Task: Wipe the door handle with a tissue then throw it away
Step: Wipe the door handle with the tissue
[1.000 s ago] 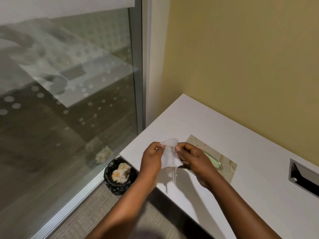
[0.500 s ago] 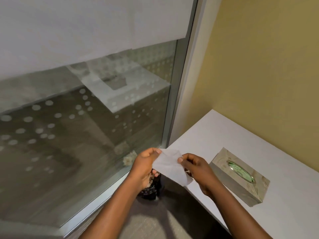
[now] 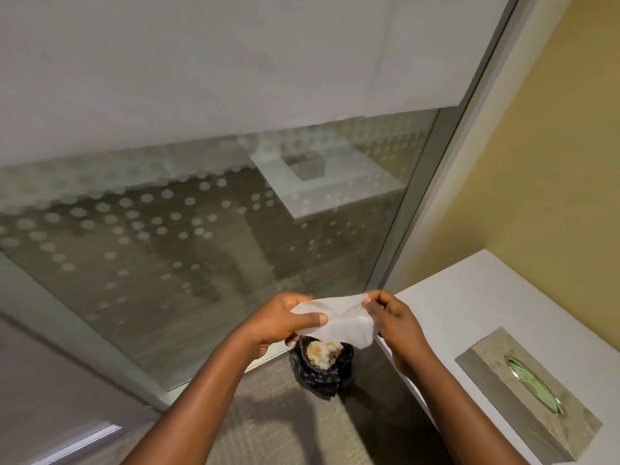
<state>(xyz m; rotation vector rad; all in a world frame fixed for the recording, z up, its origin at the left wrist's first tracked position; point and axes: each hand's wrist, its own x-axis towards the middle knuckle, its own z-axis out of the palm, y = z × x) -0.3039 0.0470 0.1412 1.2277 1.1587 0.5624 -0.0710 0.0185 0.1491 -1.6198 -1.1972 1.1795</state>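
Head view: my two bare forearms reach forward over the grey-brown carpet (image 3: 275, 427). My left hand (image 3: 278, 322) pinches one edge of the thin white paper tissue (image 3: 339, 322) between thumb and fingers, and my right hand (image 3: 396, 322) is closed on the opposite edge, so the sheet is stretched between them in the air. Just below it, on the floor, stands the small dark bin with a black liner (image 3: 322, 370), holding crumpled pale paper. To the right, the white tabletop (image 3: 469, 297) carries a beige rectangular tissue box with an oval slot (image 3: 530, 394). Beyond is the glass wall with frosted dots (image 3: 201, 236), its grey metal frame (image 3: 432, 182), and a yellow wall (image 3: 550, 146).
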